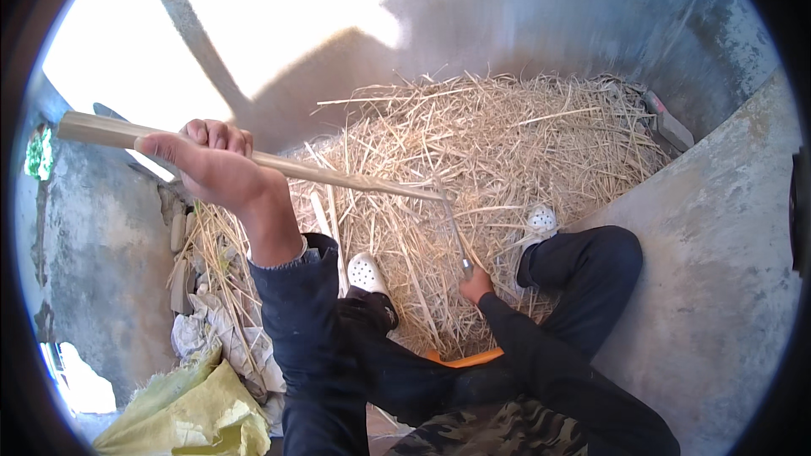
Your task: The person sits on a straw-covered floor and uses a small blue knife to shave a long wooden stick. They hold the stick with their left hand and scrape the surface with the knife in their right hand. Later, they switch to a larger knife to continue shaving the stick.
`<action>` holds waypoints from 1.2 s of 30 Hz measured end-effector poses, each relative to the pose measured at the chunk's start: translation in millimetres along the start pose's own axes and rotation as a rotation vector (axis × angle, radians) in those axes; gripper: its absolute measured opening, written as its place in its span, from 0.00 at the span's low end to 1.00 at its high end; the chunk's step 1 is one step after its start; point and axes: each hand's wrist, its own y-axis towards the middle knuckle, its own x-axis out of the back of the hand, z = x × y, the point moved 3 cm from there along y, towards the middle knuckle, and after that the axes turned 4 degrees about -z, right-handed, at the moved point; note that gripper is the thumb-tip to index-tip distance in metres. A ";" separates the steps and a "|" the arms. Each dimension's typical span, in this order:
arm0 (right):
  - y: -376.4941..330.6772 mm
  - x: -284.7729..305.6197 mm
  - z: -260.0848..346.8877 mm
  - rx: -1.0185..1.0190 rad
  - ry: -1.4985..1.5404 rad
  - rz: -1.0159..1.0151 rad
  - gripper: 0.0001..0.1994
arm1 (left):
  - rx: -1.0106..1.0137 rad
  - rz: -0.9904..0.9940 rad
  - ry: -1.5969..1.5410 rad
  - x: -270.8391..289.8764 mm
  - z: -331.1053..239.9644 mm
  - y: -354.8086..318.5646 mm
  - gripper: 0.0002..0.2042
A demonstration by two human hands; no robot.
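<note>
My left hand (221,160) is raised at the left, its fingers wrapped round a pale wooden stick (338,176) with the thumb lying along it. From a thick end at the far left, the stick slopes down to a thin tip over the straw. Lower down, between my knees, my right hand (477,284) grips a sickle (457,232) with a narrow, slightly curved blade. The blade points up and away, and its far end meets or crosses the stick's thin tip; whether they touch I cannot tell. Its handle is mostly hidden in my fist.
A heap of dry straw (507,135) fills the floor ahead, between concrete walls (701,262). My feet, in white clogs (367,274), rest at its near edge. A yellowish sack (194,414) and crumpled pale sheeting lie at lower left. A grey block (673,128) sits at the far right.
</note>
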 end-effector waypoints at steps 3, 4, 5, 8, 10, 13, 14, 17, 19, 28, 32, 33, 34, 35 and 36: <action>-3.7 4.1 11.7 -0.179 0.155 0.159 0.18 | -0.023 0.012 0.035 15.5 5.7 1.2 0.28; -14.8 4.9 30.1 -0.140 0.231 0.164 0.18 | -0.042 0.024 0.041 16.2 3.9 4.4 0.28; -20.4 9.6 52.2 0.118 0.190 0.078 0.18 | -0.055 0.038 0.033 10.5 2.6 5.1 0.28; -71.6 23.2 140.3 0.470 0.310 0.015 0.20 | -0.072 0.023 0.038 14.7 -0.8 7.4 0.30; -83.7 23.3 174.8 0.554 0.354 0.071 0.19 | -0.058 0.011 0.043 12.3 -1.3 10.1 0.30; -60.6 8.1 152.5 0.503 0.377 -0.002 0.17 | 0.004 -0.014 0.045 9.1 -2.5 9.7 0.28; -46.2 -4.7 134.7 0.455 0.385 -0.047 0.16 | 0.027 -0.015 0.046 8.8 -1.4 8.5 0.28; -1.0 -8.8 76.5 0.258 0.092 0.018 0.15 | 0.042 -0.042 0.038 7.0 11.7 14.4 0.28; -18.8 -4.0 102.0 0.285 0.215 0.066 0.15 | 0.017 -0.057 0.061 12.0 13.1 20.5 0.28; -32.3 -12.7 115.3 0.501 0.377 -0.116 0.17 | 0.005 -0.064 0.085 6.2 2.7 16.2 0.29; 22.3 -16.9 32.7 0.186 0.111 0.016 0.16 | 0.017 -0.034 0.084 -0.5 18.5 23.3 0.29; 13.5 -11.3 39.7 0.181 0.072 0.076 0.15 | 0.008 -0.032 0.104 4.3 21.5 24.8 0.29; -9.3 -6.2 53.9 0.220 0.101 0.080 0.15 | 0.003 -0.041 0.127 11.1 21.5 23.6 0.29; -26.4 -1.7 85.2 0.277 0.138 0.068 0.14 | -0.013 -0.047 0.128 9.2 17.2 25.9 0.29; -37.3 5.2 111.2 0.334 0.184 0.051 0.14 | -0.032 -0.043 0.125 5.2 13.6 28.3 0.29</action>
